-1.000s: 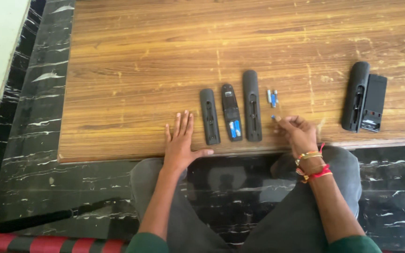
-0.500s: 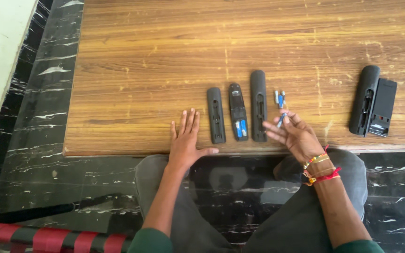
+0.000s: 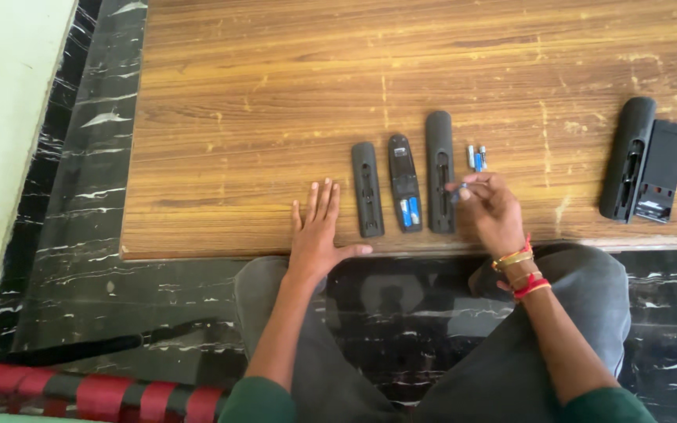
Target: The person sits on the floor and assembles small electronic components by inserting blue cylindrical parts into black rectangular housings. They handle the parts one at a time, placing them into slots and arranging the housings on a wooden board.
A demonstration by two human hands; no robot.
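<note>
Batteries (image 3: 476, 157) lying loose mid-frame beside three remotes (image 3: 405, 182); right hand (image 3: 489, 210) pinching one battery (image 3: 457, 193), left hand (image 3: 316, 235) spreading flat on table (image 3: 276, 102).

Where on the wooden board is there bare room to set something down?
Bare: the board's whole far half, the stretch left of the left hand, and the gap between the loose batteries and the far-right remotes. Crowded: the three remotes beside the right hand.

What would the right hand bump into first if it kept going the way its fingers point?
The right hand points left, so it would probably first meet the tall black remote right beside its fingertips. Whether they already touch is unclear.
</note>
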